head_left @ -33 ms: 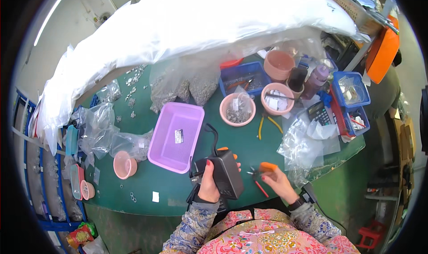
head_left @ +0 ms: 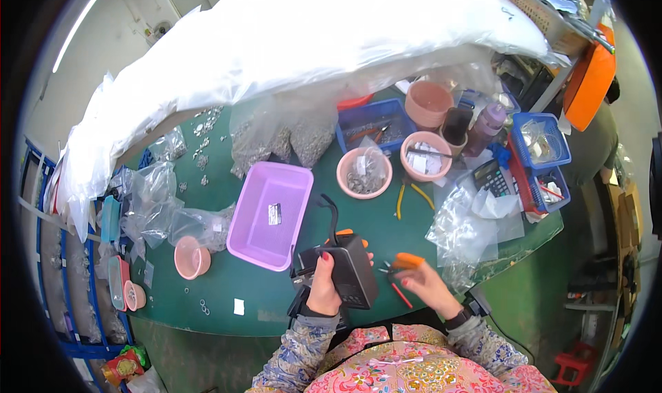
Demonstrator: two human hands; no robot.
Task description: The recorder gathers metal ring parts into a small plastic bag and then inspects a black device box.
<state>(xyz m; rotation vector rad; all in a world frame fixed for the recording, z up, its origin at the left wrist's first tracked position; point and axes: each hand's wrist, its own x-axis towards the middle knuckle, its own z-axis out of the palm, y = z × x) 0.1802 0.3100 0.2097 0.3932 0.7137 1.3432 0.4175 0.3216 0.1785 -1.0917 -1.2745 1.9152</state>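
My left hand (head_left: pixel 324 291) is closed round a black box-shaped device (head_left: pixel 353 272) that looks like a power bank, with a short looped cable (head_left: pixel 334 217) at its far end. Its thumb lies over the near left side, and orange-covered fingertips show behind the far and right edges. To the right, my right hand (head_left: pixel 427 289) hovers low over the table with an orange covering on one finger; thumb and that finger stand apart, nothing visible between them. Small red-handled pliers (head_left: pixel 401 295) lie just left of it, partly hidden by its fingers.
A purple basket (head_left: pixel 238 244) stands left of the device, a pink bowl (head_left: pixel 187 267) beyond it. Farther back are yellow-handled pliers (head_left: pixel 400 201), a pink tub of small parts (head_left: pixel 343 179) and a blue basket (head_left: pixel 407 113). Plastic bags (head_left: pixel 448 231) lie at right; a big white bag (head_left: pixel 276 41) spans the back.
The whole view has shifted slightly. My left hand still holds the device; my right hand has moved only a little beside the red-handled pliers.
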